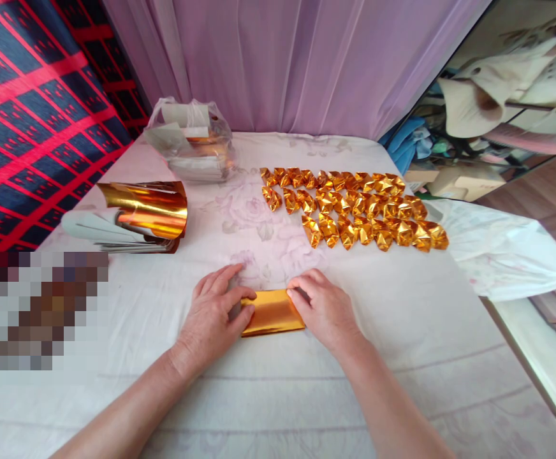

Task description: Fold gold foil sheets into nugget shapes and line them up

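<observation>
- a sheet of gold foil paper (pixel 273 312), already folded into a flat band, was seen lying on the bed (pixel 402 357) right in front of the person, near the front edge.
- the left hand (pixel 213 312) was laid flat over the band's left end, fingers spread and pressing down, thumb curled onto the foil; nothing was clamped in it.
- the right hand (pixel 324 307) was set on the right end, fingers drawn together and bent, fingertips pinning the upper right corner to the sheet.
- for a clean crease, it was judged that both ends should be held level while the fold was run flat with the fingertips, edges matched first, since foil keeps every stray wrinkle.
- the soft bedding was judged a risk: pressure was best kept even so that the band was not dented.
- rows of folded gold ingots (pixel 354 207) were lined up beyond the hands, well apart from the band.
- a stack of curled gold sheets (pixel 146 213) was sitting to the left, and a plastic bag (pixel 189 143) behind it by the curtain (pixel 282 64).
</observation>
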{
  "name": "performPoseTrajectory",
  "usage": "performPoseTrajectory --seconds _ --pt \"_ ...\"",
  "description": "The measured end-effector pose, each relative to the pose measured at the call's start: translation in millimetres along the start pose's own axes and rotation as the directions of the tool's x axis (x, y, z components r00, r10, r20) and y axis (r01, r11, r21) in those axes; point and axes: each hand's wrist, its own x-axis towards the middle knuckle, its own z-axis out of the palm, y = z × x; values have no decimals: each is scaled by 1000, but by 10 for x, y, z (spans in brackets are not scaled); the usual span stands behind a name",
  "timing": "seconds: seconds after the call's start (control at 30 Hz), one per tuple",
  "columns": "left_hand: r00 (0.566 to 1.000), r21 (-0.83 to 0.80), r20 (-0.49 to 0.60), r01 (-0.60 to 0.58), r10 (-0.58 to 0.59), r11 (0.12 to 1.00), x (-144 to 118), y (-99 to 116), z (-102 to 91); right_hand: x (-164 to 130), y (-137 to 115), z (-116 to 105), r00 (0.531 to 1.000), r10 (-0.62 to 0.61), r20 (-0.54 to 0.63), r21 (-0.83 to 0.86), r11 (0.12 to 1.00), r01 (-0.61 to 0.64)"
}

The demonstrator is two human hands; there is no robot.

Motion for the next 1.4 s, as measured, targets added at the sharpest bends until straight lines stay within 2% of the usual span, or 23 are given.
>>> performPoseTrajectory --seconds 0.53,0.77,1.0,1.1,1.23,1.33,1.4 --pt "998 28 52 19 -21 999 -3 54 -22 -40 -154 -121 989 27 144 -184 983 1" --pt "998 31 56 20 -21 999 -2 59 -20 -37 -134 -128 986 6 168 -165 986 22" --pt "997 33 67 42 -44 999 7 63 -14 -42 -79 -61 996 -22 85 -131 991 33" --pt "996 25 65 52 -53 998 19 66 -12 -47 -119 -52 991 -110 71 -171 978 121" --pt "995 24 75 57 -59 998 28 66 -7 -61 -180 -38 937 -320 141 -147 929 339" --pt "995 27 80 65 -67 998 28 61 -5 -87 -155 1 931 -340 132 -88 932 353" --pt "995 33 77 67 -69 997 28 54 -2 -117 -105 38 936 -348 58 1 937 348"
